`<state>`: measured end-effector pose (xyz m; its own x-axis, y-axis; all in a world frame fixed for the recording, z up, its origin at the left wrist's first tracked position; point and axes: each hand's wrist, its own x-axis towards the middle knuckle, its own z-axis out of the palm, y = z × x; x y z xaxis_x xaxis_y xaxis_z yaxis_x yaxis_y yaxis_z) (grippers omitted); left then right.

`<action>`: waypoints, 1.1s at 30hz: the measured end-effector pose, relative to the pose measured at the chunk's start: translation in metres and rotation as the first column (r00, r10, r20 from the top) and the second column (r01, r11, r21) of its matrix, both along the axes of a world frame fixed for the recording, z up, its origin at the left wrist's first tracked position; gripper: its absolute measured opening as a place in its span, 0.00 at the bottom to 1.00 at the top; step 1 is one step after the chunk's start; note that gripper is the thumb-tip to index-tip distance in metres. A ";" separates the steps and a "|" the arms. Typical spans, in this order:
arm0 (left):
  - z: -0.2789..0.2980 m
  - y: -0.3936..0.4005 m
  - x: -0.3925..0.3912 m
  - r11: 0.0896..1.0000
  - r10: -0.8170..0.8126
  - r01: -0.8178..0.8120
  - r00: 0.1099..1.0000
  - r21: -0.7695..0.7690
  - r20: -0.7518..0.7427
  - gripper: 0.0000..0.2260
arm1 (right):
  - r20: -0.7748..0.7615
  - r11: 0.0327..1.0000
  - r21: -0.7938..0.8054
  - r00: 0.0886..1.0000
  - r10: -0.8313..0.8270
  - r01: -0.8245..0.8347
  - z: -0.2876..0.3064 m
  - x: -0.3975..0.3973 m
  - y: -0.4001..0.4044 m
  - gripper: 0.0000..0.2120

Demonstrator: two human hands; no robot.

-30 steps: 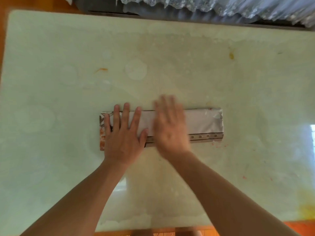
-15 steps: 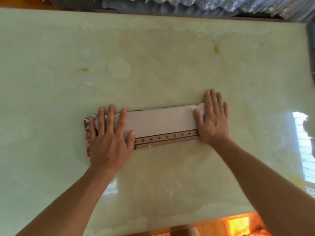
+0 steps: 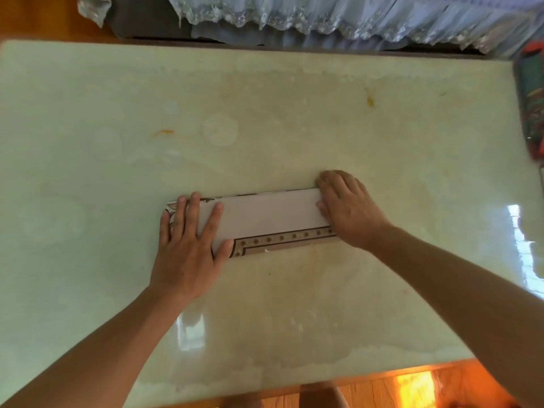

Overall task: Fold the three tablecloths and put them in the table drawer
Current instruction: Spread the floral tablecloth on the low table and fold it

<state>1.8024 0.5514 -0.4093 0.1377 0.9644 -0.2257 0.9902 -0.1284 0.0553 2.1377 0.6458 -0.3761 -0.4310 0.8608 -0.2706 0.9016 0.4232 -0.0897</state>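
Tablecloth, folded to a narrow strip, lies on the table just below centre. Left hand presses flat, fingers straight, on its 9 o'clock end; right hand curls its fingers round the 3 o'clock end. My judgement: anchor the left end firmly, lift the right end cleanly and bring it toward 9 o'clock, matching edges before creasing.

Home (lace curtain; marble table)
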 end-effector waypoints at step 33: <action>0.165 0.050 0.437 0.487 0.809 0.039 -0.395 -0.872 0.435 0.13 | -0.337 0.256 -0.884 -0.153 -0.929 0.390 0.153 0.280 -0.235 0.11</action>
<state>2.2391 0.6009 -0.2441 0.1903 0.6555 -0.7309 -0.4471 0.7207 0.5299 2.4175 0.4105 -0.2230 0.1563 0.6932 -0.7036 -0.0544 -0.7052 -0.7069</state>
